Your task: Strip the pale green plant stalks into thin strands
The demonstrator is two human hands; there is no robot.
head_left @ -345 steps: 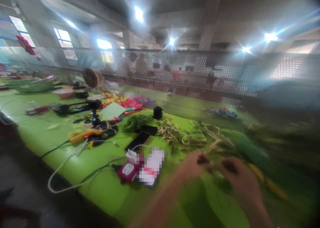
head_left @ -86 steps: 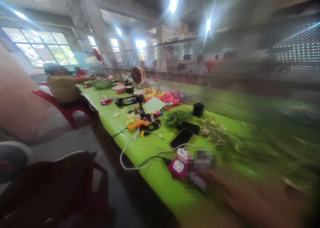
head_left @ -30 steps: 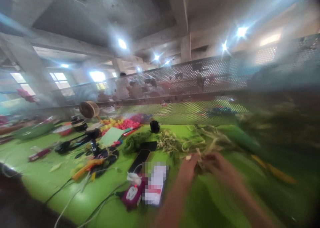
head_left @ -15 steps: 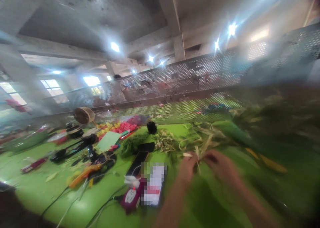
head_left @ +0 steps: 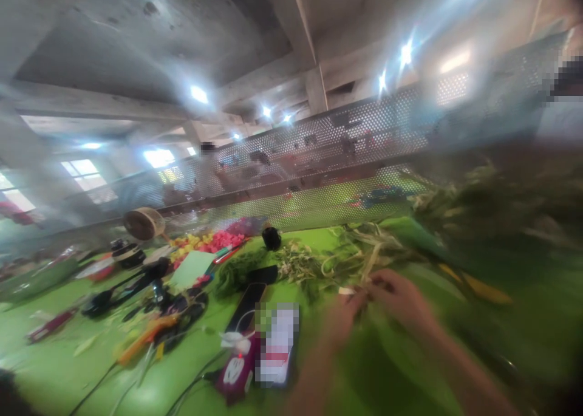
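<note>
My left hand (head_left: pixel 342 317) and my right hand (head_left: pixel 399 299) meet over the bright green table (head_left: pixel 191 355), fingertips pinched together on a thin pale strip of plant material (head_left: pixel 348 291). Both hands are blurred by motion. Right behind them lies a heap of green and straw-coloured leaves and stems (head_left: pixel 355 258). A larger blurred mass of foliage (head_left: pixel 501 209) fills the right side.
A black phone (head_left: pixel 248 297), a pink charger (head_left: pixel 237 367) with white and black cables, an orange glue gun (head_left: pixel 146 338), a black cup (head_left: pixel 272 238), a small fan (head_left: pixel 139 223) and bright flower pieces (head_left: pixel 214 241) lie to the left. A perforated metal screen (head_left: pixel 346 155) backs the table; people sit beyond it.
The view has tilted and drifted up and right. My hands have stayed together at the leaf pile, the right hand shifting slightly over the left's fingertips.
</note>
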